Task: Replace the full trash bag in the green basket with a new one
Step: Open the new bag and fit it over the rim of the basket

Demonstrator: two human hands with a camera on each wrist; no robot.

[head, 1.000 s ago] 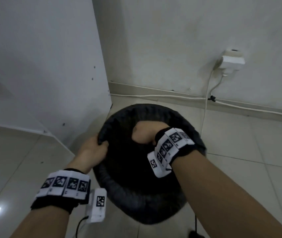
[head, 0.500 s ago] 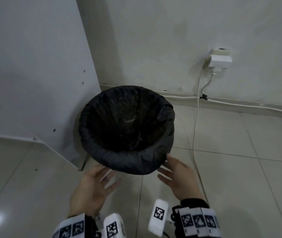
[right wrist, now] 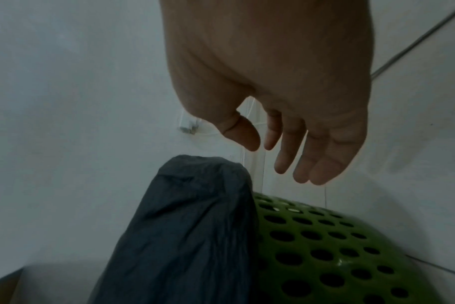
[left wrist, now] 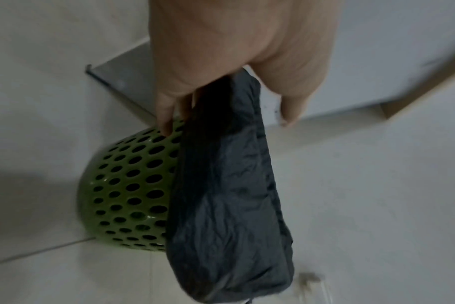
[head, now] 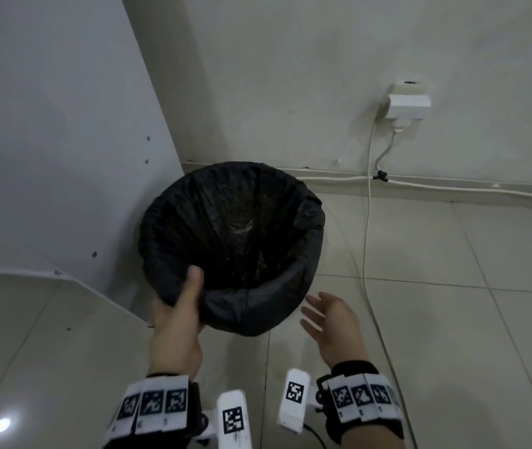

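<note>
Black bag [head: 232, 228], hole-dotted green basket [left wrist: 122, 191]

pale tiled floor [head: 436, 319], off-white wall [head: 290, 76], white panel [head: 47, 140] leaning at left, white wall socket [head: 409, 105] with plugged adapter, white cable [head: 368, 205] hanging to floor, second cable along skirting

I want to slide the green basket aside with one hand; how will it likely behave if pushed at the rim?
The green basket is perforated plastic, so probably light and apt to slide on the glossy floor tiles. It narrows downward, so a rim push may tip it. The black trash bag folded over the rim looks thin and likely slippery under the left hand.
</note>
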